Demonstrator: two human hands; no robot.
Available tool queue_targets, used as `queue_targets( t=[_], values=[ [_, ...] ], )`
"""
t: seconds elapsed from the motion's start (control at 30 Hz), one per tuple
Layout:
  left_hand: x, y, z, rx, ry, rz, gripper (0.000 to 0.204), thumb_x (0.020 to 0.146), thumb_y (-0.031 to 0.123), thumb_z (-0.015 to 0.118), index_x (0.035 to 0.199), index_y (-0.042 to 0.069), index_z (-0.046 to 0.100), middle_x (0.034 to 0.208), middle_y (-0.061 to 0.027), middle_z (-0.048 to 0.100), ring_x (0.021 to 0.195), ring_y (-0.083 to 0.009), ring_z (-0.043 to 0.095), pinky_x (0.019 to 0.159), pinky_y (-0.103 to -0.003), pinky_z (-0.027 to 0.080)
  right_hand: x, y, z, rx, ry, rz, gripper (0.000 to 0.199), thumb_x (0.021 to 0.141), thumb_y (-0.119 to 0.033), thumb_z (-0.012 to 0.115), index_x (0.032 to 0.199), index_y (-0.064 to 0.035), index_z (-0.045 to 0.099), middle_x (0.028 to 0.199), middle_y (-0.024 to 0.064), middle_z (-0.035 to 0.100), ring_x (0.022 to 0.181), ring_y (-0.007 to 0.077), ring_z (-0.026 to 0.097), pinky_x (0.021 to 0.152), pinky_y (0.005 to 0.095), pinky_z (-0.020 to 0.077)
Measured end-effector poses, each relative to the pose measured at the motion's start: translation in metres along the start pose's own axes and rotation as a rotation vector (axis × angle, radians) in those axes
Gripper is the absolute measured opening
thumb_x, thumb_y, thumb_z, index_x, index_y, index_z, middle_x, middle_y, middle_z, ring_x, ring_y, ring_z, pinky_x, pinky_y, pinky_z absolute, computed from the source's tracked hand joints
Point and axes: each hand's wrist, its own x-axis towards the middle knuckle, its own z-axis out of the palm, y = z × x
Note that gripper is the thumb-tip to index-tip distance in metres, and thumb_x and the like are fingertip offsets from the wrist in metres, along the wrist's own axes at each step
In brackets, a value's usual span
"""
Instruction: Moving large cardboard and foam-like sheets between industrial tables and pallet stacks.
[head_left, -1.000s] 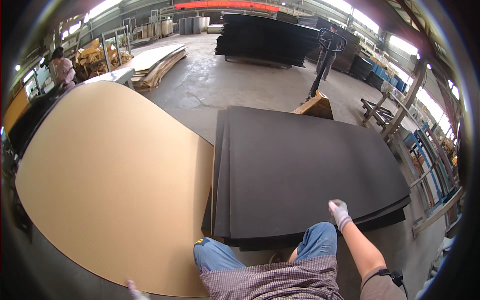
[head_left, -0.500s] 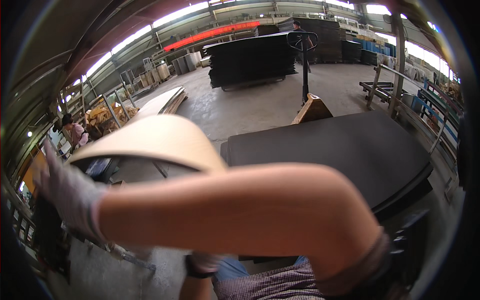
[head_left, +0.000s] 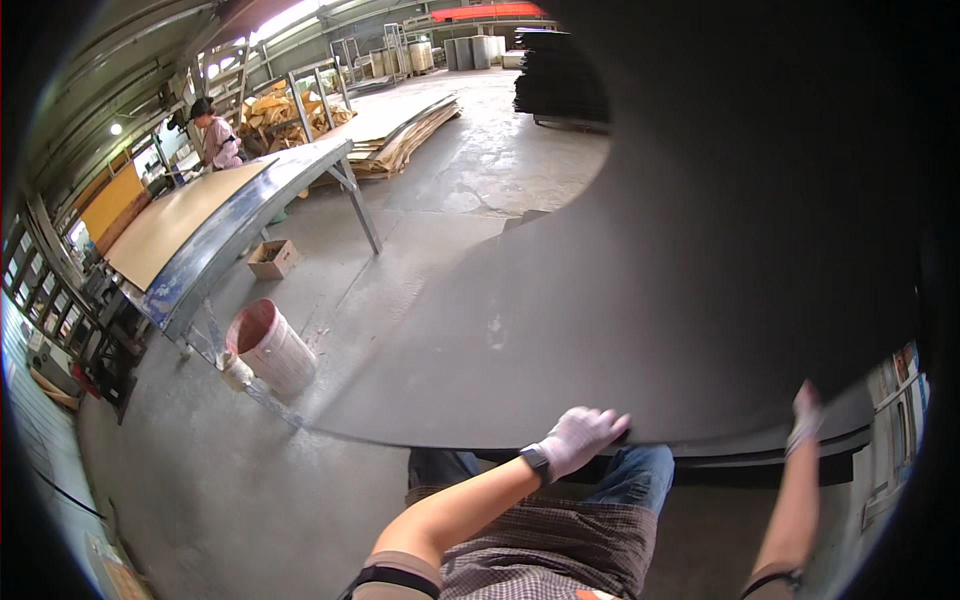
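A large, flexible black sheet [head_left: 600, 300] spreads before me, its far right part bowed up high across the view. My left hand [head_left: 585, 438], in a pale glove with a watch at the wrist, is closed on the sheet's near edge, fingers over the top. Farther right, my right hand [head_left: 806, 415], also gloved and slightly blurred, grips the same edge; its thumb side shows against the black surface. Beneath the raised sheet, the edges of a stack of black sheets [head_left: 800, 462] show close to my legs.
To the left stands a metal-legged table [head_left: 250, 205] bearing a tan sheet [head_left: 175, 225]. A stained bucket [head_left: 285, 355] and a small carton [head_left: 273, 260] sit on the floor beside it. A person [head_left: 215, 135] works behind the table. Stacked boards [head_left: 400, 140] lie farther back.
My right arm, earlier stretched across to the left beside a curved pale sheet, is now back on the right. Both hands are now at the black sheet's near edge. My view has turned left.
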Motion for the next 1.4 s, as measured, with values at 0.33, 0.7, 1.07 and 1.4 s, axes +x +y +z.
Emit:
queue_targets(
  t=[0.33,0.7,1.07,1.4],
  values=[
    [-0.056,-0.018,-0.015,0.096,-0.255,0.093,0.016,0.080,0.015,0.053,0.095,0.011,0.055,0.072,-0.0026,0.054,0.064,-0.0185,0.061,0.056,-0.032,0.050,-0.300,0.141,0.093,0.439,0.336,0.730,0.025,0.082,-0.012,0.068,0.107,-0.0079,0.067,0.110,0.0053,0.064,0.107,0.0185,0.056,0.101,0.0367,0.0386],
    [-0.077,0.015,0.011,0.048,-0.090,0.033,0.023,0.076,0.015,0.055,0.099,0.015,0.058,0.069,0.0016,0.049,0.062,-0.0134,0.055,0.054,-0.029,0.046,-0.358,-0.053,0.168,0.682,0.172,0.742,0.029,0.067,-0.001,0.063,0.093,-0.0124,0.067,0.092,0.0024,0.063,0.086,0.0195,0.056,0.076,0.0383,0.0484],
    [-0.329,-0.139,-0.014,0.312,0.257,-0.905,0.019,0.066,0.011,0.061,0.084,0.017,0.059,0.071,-0.0038,0.051,0.070,-0.0239,0.053,0.061,-0.038,0.044,-0.299,-0.034,0.127,0.570,0.321,0.831,0.034,0.066,0.003,0.054,0.094,-0.0084,0.068,0.100,0.0050,0.064,0.090,0.0187,0.058,0.075,0.0360,0.0497],
    [-0.136,-0.127,0.025,0.159,0.255,-0.518,0.017,0.074,0.013,0.055,0.089,0.018,0.063,0.075,-0.0018,0.056,0.072,-0.0210,0.056,0.062,-0.035,0.045,-0.134,0.100,0.118,0.495,0.403,0.718,0.033,0.081,-0.012,0.051,0.112,-0.0120,0.061,0.109,0.0061,0.058,0.100,0.0214,0.053,0.096,0.0424,0.0398]
  ],
)
